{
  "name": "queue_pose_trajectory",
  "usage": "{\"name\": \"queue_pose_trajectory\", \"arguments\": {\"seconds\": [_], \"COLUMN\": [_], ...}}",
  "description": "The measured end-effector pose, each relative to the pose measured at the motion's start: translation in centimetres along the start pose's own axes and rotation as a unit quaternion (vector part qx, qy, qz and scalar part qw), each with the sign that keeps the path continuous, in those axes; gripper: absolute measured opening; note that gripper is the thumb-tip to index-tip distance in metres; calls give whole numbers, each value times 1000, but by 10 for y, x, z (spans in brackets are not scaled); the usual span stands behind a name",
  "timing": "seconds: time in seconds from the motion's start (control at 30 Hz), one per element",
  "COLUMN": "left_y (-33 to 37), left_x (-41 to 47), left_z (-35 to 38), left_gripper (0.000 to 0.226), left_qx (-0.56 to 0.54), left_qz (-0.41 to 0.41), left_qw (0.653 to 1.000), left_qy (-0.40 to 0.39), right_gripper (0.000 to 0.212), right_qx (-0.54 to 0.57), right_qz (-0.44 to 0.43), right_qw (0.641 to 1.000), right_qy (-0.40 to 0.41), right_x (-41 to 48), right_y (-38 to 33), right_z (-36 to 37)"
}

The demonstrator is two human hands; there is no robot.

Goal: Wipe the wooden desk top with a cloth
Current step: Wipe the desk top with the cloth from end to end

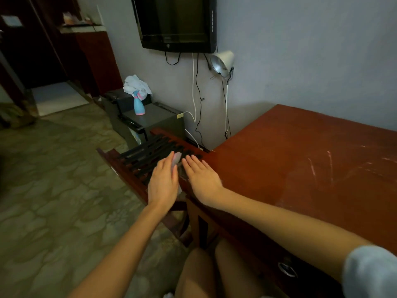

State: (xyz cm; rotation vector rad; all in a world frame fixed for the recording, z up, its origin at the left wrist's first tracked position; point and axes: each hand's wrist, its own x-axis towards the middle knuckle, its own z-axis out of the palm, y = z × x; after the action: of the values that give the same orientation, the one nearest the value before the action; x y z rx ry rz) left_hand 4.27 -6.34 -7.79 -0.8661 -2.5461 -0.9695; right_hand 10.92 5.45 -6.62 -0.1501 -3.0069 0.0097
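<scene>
Both hands reach out side by side at the left end of the reddish-brown wooden tabletop (290,160), where it meets a dark slatted rack (148,152) standing just beside it. The left hand (163,182) hovers over the rack's near slats, with its fingers straight and close together, released rather than clenched. The right hand (202,179) lies over the left edge of the tabletop, its fingers also straight and slightly spread, grasping nothing.

A pale cloth (177,160) shows in the narrow gap between the two hands. It peeks out past the left hand's fingertips and again near its wrist. Most of it is hidden under that hand, so I cannot tell whether it rests on the tabletop edge or on the rack.

Pale scuff streaks (322,166) mark the tabletop toward its right side. Beyond the rack, a blue-and-pink spray bottle (139,106) stands on a dark cabinet (160,118), with crumpled white rags (137,84) behind it. A clip lamp (223,62) and a wall-mounted television (176,22) hang above.
</scene>
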Motion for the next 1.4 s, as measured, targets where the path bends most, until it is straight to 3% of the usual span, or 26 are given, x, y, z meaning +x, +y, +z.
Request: {"name": "queue_pose_trajectory", "arguments": {"seconds": [0.23, 0.5, 0.67, 0.87, 1.17, 1.4], "left_y": [-8, 29, 39, 31, 5, 13], "left_x": [-5, -2, -3, -2, -7, -7], "left_z": [-15, 0, 10, 8, 0, -2], "left_gripper": [44, 44, 44, 45, 46, 46], "left_qx": [23, 1, -7, -3, 15, 16], "left_qz": [-24, 35, 64, 43, 14, 35], "left_qw": [999, 999, 998, 999, 999, 998], "left_qy": [21, 1, -25, -17, -25, -45], "right_gripper": [66, 66, 66, 57, 59, 58], "right_qx": [-46, -7, -21, 17, 24, 43], "right_qz": [-43, -80, -59, -39, -39, -68], "right_qw": [998, 996, 995, 998, 999, 997], "right_qy": [-18, 36, 74, 47, 8, -2], "right_x": [16, -85, -127, -92, 7, -9], "right_y": [-4, 38, 54, 42, 15, 23], "right_z": [3, -1, 4, -5, 7, 1]}}
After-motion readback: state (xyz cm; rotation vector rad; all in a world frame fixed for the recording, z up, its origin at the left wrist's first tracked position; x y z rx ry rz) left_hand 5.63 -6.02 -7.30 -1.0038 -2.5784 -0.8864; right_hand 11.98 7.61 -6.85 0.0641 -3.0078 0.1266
